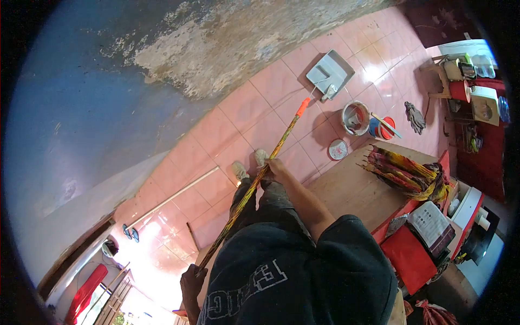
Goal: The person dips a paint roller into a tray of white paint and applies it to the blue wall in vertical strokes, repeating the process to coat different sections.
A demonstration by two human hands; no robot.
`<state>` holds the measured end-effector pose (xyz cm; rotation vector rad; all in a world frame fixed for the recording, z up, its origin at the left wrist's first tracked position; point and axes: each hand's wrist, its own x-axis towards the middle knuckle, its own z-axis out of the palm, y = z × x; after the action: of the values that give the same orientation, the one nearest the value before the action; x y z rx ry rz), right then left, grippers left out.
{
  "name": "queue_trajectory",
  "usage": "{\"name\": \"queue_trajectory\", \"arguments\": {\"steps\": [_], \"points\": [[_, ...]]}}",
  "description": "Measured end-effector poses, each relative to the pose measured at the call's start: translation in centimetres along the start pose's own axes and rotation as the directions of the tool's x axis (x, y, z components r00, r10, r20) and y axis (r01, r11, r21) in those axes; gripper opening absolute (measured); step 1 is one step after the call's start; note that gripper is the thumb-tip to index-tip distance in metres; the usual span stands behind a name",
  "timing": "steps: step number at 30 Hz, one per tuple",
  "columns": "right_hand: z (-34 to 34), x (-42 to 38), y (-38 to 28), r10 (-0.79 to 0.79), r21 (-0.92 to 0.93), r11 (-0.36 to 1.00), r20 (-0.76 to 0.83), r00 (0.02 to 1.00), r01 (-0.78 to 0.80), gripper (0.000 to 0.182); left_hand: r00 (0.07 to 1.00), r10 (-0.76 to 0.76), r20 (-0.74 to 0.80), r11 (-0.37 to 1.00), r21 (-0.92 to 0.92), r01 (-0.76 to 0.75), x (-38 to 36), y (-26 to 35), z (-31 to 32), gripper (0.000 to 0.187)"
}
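A paint roller on a long yellow-and-black striped pole (254, 184) runs diagonally across my body, with an orange handle end (303, 106) at its far tip. My right hand (276, 170) is closed around the pole near its middle. Lower down, my left hand (192, 279) grips the near end beside my hip. The roller head (323, 72) lies in a grey paint tray (343, 81) on the floor. Next to the tray stand a paint-smeared bucket (355, 118) and a smaller blue-and-red bucket (383, 128) with a stick across it. A round lid (338, 149) lies nearby.
A peeling blue wall (108, 124) borders the pink tiled floor (238, 141). A pale pole (179, 195) and sandals (131, 233) lie left. At right are a wooden surface (341, 179), bundled patterned cloth (403, 174), a dark rag (415, 117) and crowded shelves.
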<state>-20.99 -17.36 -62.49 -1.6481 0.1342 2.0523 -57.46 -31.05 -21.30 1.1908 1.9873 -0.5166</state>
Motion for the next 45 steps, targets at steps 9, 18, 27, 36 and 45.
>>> {"name": "queue_trajectory", "arguments": {"steps": [9,18,27,36,45], "points": [[-0.3,-5.9,-7.4,-0.068,-0.05,0.997,-0.107,0.992,0.063,0.036,0.999,0.019,-0.042,0.998,-0.052,-0.021,0.9,2.3,1.0,0.031],[-2.7,-5.5,-9.6,-0.08,-0.077,0.995,-0.156,0.985,0.069,0.033,0.988,0.109,-0.113,0.992,-0.057,-0.116,2.3,4.9,3.1,0.03],[-3.5,-5.6,-10.1,-0.068,-0.074,0.996,-0.173,0.983,0.056,0.034,0.99,0.119,-0.076,0.992,-0.041,-0.122,3.0,4.3,4.8,0.029],[-1.5,-7.9,-6.4,-0.11,-0.033,0.994,-0.093,0.99,0.108,0.031,0.927,0.375,-0.031,0.915,0.177,-0.364,2.0,-4.3,7.0,0.076],[-0.9,-6.4,-3.7,-0.057,-0.023,0.998,-0.097,0.994,0.055,0.032,0.982,-0.02,-0.187,0.985,-0.173,-0.013,-1.2,2.5,2.8,0.03]]}}
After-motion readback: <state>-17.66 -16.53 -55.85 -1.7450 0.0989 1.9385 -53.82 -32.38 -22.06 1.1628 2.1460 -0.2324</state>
